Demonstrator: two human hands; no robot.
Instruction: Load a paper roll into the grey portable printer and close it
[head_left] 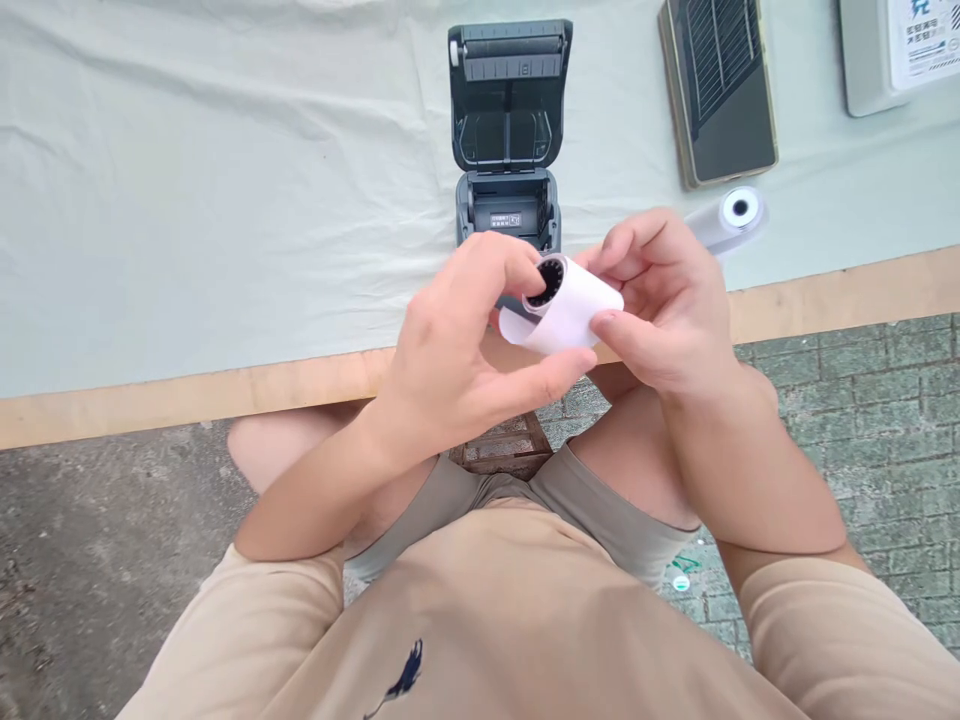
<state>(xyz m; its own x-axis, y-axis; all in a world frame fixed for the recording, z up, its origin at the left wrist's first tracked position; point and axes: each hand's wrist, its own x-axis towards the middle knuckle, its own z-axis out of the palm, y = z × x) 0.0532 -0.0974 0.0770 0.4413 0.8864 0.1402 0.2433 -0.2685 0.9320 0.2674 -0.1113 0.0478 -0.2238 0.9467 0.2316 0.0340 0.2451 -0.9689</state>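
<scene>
Between both hands, above the table's front edge, is a white paper roll [581, 308] with a black core and a loose paper end curling at its left. My left hand [457, 350] grips it from the left, fingers at the core's end and thumb below. My right hand [667, 300] closes on the roll's right side, its thumb on the paper. Just behind the hands stands a dark grey receipt printer [508, 185], its lid [510, 100] raised and its paper bay in view. The roll and left hand cover the printer's front.
A second white paper roll [724, 222] lies right of my right hand. Behind it is a dark phone-like slab [724, 90] in a clear case. A pale box [874, 60] with a printed label sits at the far right. The cloth-covered table [225, 200] has a wooden front edge [187, 395].
</scene>
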